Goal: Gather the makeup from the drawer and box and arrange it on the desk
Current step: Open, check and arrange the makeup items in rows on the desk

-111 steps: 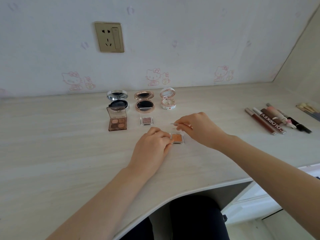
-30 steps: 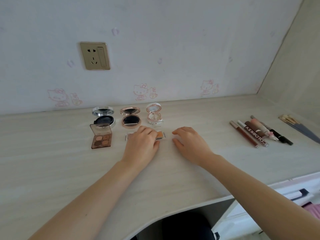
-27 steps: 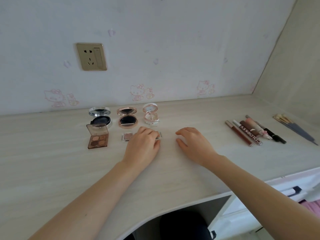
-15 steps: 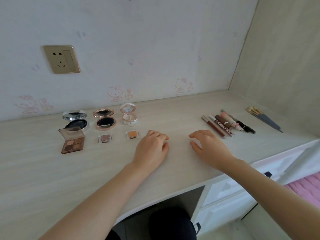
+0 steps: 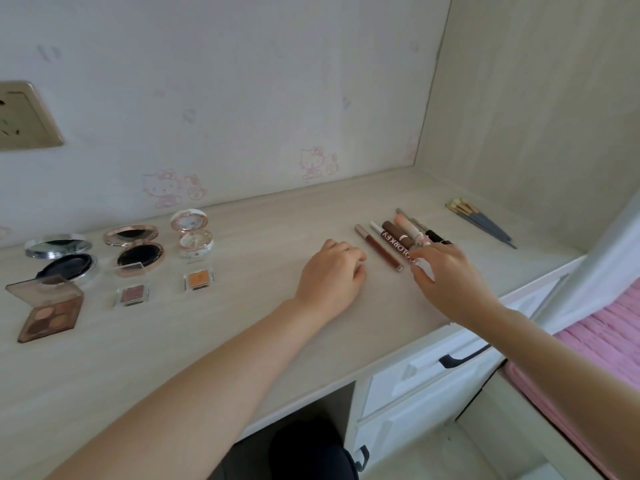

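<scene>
Pens (image 5: 394, 241) lie at my right grip (image 5: 450, 282), fingers (image 5: 431, 253) spread, holding nothing. My left grip (image 5: 329, 278) rests empty on the table (image 5: 242, 341).

The left hand (image 5: 329, 275) and right hand (image 5: 446, 275) are bare, and both forearms too. At 6 o'clock, dark, almost black clothing (image 5: 311, 452) covers the lap under the surface edge.

white letters along the brown tube (image 5: 394, 241) read "olorkey"; the word's start is covered. no other writing in view can be read.
</scene>
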Motion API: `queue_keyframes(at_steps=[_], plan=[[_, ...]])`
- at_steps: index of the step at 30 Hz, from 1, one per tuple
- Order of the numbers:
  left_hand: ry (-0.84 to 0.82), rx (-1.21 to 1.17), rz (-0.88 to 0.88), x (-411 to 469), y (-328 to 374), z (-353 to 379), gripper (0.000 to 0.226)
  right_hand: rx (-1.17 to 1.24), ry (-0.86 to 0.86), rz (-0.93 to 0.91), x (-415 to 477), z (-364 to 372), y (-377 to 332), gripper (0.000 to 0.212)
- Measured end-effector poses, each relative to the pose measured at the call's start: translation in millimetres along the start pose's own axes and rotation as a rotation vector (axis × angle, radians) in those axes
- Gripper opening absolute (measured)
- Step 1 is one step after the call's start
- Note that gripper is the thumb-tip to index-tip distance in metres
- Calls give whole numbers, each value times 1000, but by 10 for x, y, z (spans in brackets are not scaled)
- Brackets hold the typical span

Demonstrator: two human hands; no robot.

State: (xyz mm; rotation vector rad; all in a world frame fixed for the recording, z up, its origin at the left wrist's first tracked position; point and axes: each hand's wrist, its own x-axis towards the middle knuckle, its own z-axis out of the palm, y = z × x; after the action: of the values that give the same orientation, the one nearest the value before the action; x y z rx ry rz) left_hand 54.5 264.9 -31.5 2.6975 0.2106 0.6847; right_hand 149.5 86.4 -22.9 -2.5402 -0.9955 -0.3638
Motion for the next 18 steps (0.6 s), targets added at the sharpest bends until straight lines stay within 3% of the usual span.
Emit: queue_keyframes(at_steps=[4, 10, 18], plan=[[13, -98, -39, 384, 112, 81, 21, -11, 5, -3, 145, 6, 130, 23], [-66, -119, -117, 892, 198, 255, 31, -48, 13, 78, 356, 29, 198, 24], [-206, 108, -161, 1143, 167, 431, 45, -115, 24, 84, 474, 71, 95, 20]])
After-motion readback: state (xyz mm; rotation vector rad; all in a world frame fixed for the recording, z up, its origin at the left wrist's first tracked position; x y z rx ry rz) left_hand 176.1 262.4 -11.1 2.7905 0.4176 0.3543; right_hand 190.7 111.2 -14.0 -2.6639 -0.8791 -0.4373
